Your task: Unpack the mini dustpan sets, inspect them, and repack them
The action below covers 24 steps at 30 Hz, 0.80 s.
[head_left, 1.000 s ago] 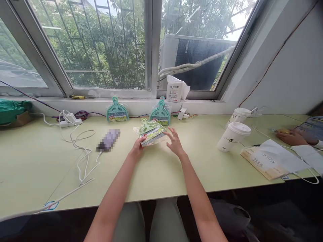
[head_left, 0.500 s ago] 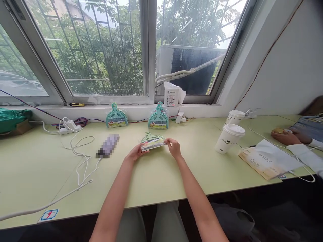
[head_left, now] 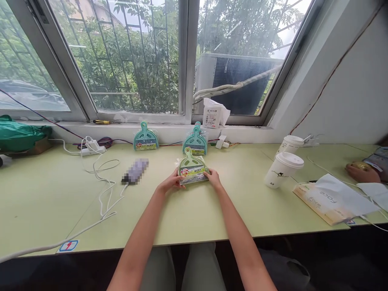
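Between my two hands is a green dustpan and brush set in clear wrapping, tilted up so its label and handle face me. My left hand grips its lower left corner, thumb in front. On the lower right edge, my right hand is closed with the thumb over the wrapping. Behind it, a stack of teal dustpan sets leans against the wall below the window. Another teal dustpan set leans there farther left.
A phone with a white cable lies left. Two white paper cups and a tissue pack stand or lie right, near another person's hand. A power strip, a screwdriver and a white packet are at the back.
The green dustpan set has been tipped from nearly flat to more upright, its face now toward me. My view has shifted slightly left.
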Tool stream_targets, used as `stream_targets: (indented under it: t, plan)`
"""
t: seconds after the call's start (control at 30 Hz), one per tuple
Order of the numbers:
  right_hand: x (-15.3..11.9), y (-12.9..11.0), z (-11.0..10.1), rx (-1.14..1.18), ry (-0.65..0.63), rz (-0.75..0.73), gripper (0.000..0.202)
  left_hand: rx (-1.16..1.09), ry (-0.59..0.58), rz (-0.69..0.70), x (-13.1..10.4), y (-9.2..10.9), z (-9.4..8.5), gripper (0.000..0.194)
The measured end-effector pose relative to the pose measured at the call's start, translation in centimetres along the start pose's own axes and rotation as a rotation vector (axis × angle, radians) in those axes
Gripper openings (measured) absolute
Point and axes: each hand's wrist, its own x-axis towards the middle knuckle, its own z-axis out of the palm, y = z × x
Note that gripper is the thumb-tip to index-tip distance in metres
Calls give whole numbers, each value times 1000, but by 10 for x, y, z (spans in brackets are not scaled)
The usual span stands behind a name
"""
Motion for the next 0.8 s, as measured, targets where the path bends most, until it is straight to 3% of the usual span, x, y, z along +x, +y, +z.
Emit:
stream_targets:
  t: [0.07, 0.23, 0.3, 0.37, 0.43, 0.53, 0.67, 0.8]
  plan:
    - [4, 4, 1, 124, -47, 55, 41, 42, 47, 29, -1, 2, 2, 88]
    - [5, 1, 13, 268, 189, 25, 52, 160, 171, 227, 7, -2, 6, 119]
    - [1, -2, 21, 238, 194, -41, 51, 328, 322, 288, 15, -4, 1, 99]
    - [-2, -7, 32, 159, 162, -108, 47, 505, 523, 294, 23, -2, -11, 56]
    - [-1, -11, 49, 68, 126, -160, 42, 637, 660, 280, 29, 3, -32, 31]
    - [13, -18, 89, -30, 87, -223, 34, 783, 730, 273, 31, 20, -77, 24]
    - [50, -28, 166, -96, 41, -306, 23, 956, 853, 199, 29, 44, -150, 23]
    - [87, -30, 246, -126, -39, -327, 14, 1044, 942, 78, 29, 46, -224, 21]
